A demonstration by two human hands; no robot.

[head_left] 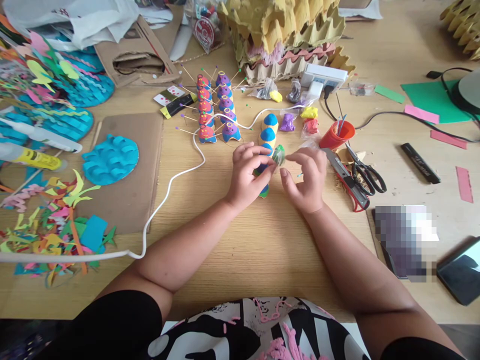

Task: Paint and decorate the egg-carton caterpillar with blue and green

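Note:
My left hand point(252, 175) is closed in a pinch on the clear plastic around a small lump of green clay point(278, 154). My right hand point(307, 177) is just to the right of it, thumb and forefinger apart, with nothing plainly between them. Under and beyond my left fingers stands a row of egg-carton cups point(268, 134) with blue clay tops; some show yellow sides, and the nearest has green at its base. My left hand hides part of that row. Purple clay point(288, 122), red clay point(309, 126) and yellow clay point(310, 112) lie behind my right hand.
Decorated egg-carton rows point(206, 132) with pins stand behind left, beside a white cable point(168, 186). A red cup point(339, 134), utility knife point(350, 182) and scissors point(363, 175) lie right. Paper scraps point(56, 225) cover the left; stacked egg trays point(285, 65) stand at the back.

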